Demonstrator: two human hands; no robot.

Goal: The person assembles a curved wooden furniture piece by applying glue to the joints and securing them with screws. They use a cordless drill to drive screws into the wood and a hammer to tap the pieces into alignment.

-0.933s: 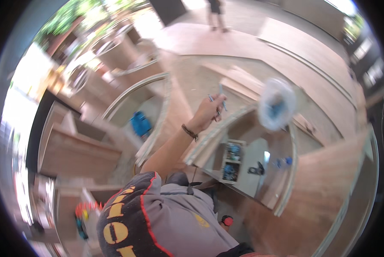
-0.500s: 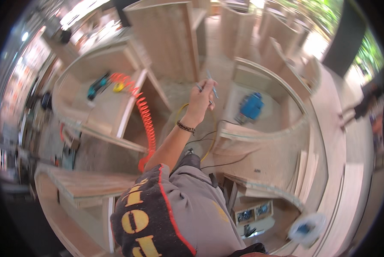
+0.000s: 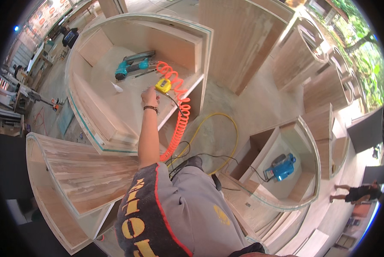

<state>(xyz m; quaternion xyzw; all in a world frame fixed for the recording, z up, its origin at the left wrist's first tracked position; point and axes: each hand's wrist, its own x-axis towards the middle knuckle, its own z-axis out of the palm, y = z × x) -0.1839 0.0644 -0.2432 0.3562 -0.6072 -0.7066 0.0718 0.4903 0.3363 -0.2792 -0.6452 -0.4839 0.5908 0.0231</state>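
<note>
Clock positions taken from the centre of the head view. The left hand [image 3: 150,97] was at 10 o'clock, arm outstretched over an open, curved wooden cabinet [image 3: 91,98], a dark bracelet [image 3: 150,109] at the wrist. Fingers looked curled inward; could not tell whether they grasped anything. The right hand was out of view, its state unknown.

A yellow tape measure [image 3: 163,85] lay just beside the left hand, between 1 and 2 o'clock of it; contact could not be told. A teal nailer [image 3: 132,67] rested inside the cabinet at 11 o'clock of the hand, and a small white nozzle-shaped piece [image 3: 117,88] between 9 and 10 o'clock of it. A coiled orange air hose [image 3: 182,124] ran from beside the nailer's rear over the cabinet edge, down to between 7 and 8 o'clock.

At 3 o'clock, a yellow hose [image 3: 237,133] looped on the floor. At 4 o'clock, a blue corded power tool [image 3: 282,167] sat in a second curved cabinet [image 3: 316,171]; farther out, near the rim, was another person [image 3: 359,195] in dark clothes. An upright wooden panel [image 3: 239,38] stood at 1 o'clock.
</note>
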